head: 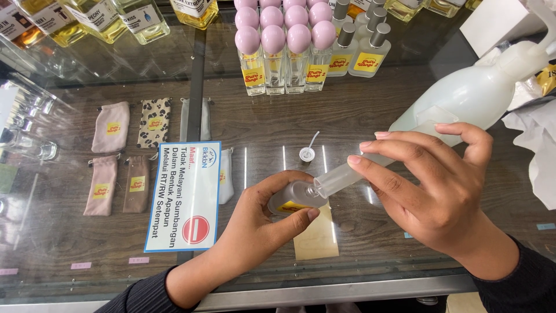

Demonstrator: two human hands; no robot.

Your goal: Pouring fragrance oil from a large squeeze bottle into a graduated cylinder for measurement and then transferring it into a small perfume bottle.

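1. Fingers (pixel 310 214) of the left hand (pixel 263 217) curl around a small glass bottle (pixel 292 197), thumb on the near side, holding it tilted with its open neck towards the right.
2. Fingers (pixel 399 153) of the right hand (pixel 431 188) pinch a clear syringe (pixel 341 177) along its barrel; its tip sits at the bottle's neck.
3. Both hands hover just above the glass bench (pixel 260 116), near its front edge, dark sleeves showing at the wrists.
4. A loose spray cap (pixel 307 153) with its thin tube lies on the glass just behind the bottle.
5. A tan card (pixel 317 240) lies under the left hand.
6. To the right, a big white jug (pixel 469 95) lies tilted, crumpled white paper (pixel 536 145) beside it.
7. At the back stand bottles with pink round caps (pixel 284 35), and next to them bottles with grey caps (pixel 362 49).
8. On the left a printed notice (pixel 185 194) rests on the glass; small cloth pouches (pixel 110 127) lie under the glass.
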